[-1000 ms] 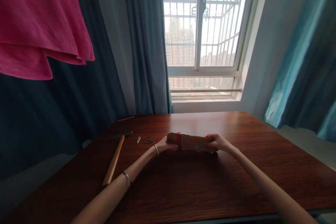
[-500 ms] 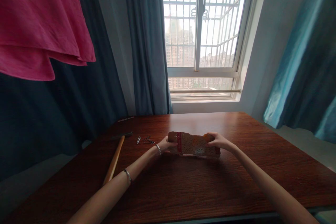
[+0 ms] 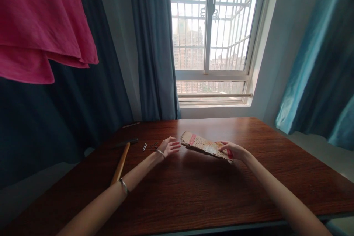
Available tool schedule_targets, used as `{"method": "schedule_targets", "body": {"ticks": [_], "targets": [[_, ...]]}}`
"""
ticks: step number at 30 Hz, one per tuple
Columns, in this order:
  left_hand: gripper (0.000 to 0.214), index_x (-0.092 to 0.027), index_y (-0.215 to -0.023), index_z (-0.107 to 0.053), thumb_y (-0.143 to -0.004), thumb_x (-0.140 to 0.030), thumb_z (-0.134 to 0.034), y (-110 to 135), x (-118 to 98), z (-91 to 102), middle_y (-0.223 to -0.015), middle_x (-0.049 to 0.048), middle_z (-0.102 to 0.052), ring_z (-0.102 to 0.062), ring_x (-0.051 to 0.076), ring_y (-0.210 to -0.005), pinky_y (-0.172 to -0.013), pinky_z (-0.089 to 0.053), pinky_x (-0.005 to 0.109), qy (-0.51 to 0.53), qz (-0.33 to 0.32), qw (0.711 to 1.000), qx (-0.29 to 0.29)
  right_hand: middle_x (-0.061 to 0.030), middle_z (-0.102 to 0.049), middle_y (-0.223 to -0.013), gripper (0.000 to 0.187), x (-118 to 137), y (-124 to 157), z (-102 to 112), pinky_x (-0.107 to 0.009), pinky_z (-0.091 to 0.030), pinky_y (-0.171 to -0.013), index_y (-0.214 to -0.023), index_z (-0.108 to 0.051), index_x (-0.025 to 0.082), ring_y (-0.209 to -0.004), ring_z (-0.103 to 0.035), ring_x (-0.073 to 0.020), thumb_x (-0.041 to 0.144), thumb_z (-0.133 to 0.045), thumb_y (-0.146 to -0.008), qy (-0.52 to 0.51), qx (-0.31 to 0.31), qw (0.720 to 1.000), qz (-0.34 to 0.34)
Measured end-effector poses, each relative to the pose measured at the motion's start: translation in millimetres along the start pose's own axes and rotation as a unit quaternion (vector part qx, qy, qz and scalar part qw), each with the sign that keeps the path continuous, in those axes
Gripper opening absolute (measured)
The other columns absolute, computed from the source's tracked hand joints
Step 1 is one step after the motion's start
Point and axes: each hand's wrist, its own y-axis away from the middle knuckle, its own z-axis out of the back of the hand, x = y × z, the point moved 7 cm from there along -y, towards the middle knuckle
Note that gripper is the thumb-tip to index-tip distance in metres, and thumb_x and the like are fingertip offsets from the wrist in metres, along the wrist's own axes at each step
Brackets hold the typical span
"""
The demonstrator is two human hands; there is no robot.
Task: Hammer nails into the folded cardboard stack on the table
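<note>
The cardboard piece [image 3: 203,144], layered and ragged along its near edge, sits over the middle of the bench [image 3: 193,199], between the two hands and a little beyond them. Its long axis runs mostly left to right on a slant, the left end farther from the person and the right end nearer. It is tilted, with dark shadow under the near edge; whether any part rests on the wood I cannot tell. A red band crosses the dotted face near the left end.

The right hand [image 3: 234,150] is the nearer one, closed on the right end, thumb and fingers gripping the edge, and it alone has hold of the piece. The left hand [image 3: 167,146] is wide open, fingers spread and pointing toward the piece's left end, just beside it; it grips nothing, and no contact shows clearly. A bracelet [image 3: 160,152] circles that wrist, with a bangle [image 3: 124,186] higher on the forearm.

Farther left, a few thin metal pins [image 3: 145,147] lie near the left hand, some partly hidden behind it. Beyond them rests a hammer [image 3: 121,164], wooden handle toward the person, its lower end hidden by the left forearm.
</note>
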Motion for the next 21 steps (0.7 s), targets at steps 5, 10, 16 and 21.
{"method": "schedule_targets", "body": {"ticks": [5,10,16,21], "targets": [[0.057,-0.011,-0.108,-0.046,-0.058,-0.013,-0.073,20.2,18.5,-45.2,-0.091,0.0126,-0.062,-0.065,0.02,-0.074,-0.069,-0.052,0.033,-0.016,0.0,0.994,0.108,-0.0051,-0.065,-0.08,0.036,-6.6,-0.6,-3.4,-0.019,-0.047,-0.05,-0.101,-0.058,0.017,-0.06,-0.06,-0.0124,0.02,-0.054,-0.065,-0.025,-0.033,0.999,-0.001],[0.057,-0.011,-0.111,-0.047,-0.062,-0.026,-0.073,44.1,39.5,-102.6,-0.093,0.016,-0.064,-0.065,0.022,-0.077,-0.067,-0.052,0.031,0.014,0.008,0.982,0.188,-0.0046,-0.065,-0.09,0.043,-5.2,-4.0,-24.9,-0.02,-0.049,-0.058,-0.106,-0.056,0.02,-0.069,-0.062,-0.013,0.017,-0.055,-0.064,-0.099,0.022,0.993,0.067],[0.042,-0.009,-0.099,-0.052,-0.068,-0.032,-0.067,45.4,40.0,-117.1,-0.093,0.016,-0.064,-0.064,0.022,-0.08,-0.062,-0.052,0.026,0.039,-0.03,0.983,0.179,-0.0045,-0.065,-0.093,0.047,-7.7,-7.8,-30.0,-0.026,-0.051,-0.065,-0.106,-0.056,0.019,-0.075,-0.063,-0.0168,0.013,-0.058,-0.06,-0.097,0.026,0.991,0.092],[0.037,-0.009,-0.093,-0.052,-0.073,-0.04,-0.059,34.9,47.1,-108.3,-0.079,0.0136,-0.066,-0.065,0.02,-0.066,-0.054,-0.052,0.025,0.014,-0.021,0.992,0.12,-0.0044,-0.064,-0.099,0.049,-9.3,-15.3,-26.4,-0.028,-0.05,-0.074,-0.104,-0.057,0.017,-0.084,-0.061,-0.0188,0.013,-0.063,-0.055,-0.058,-0.032,0.991,0.117]]}}
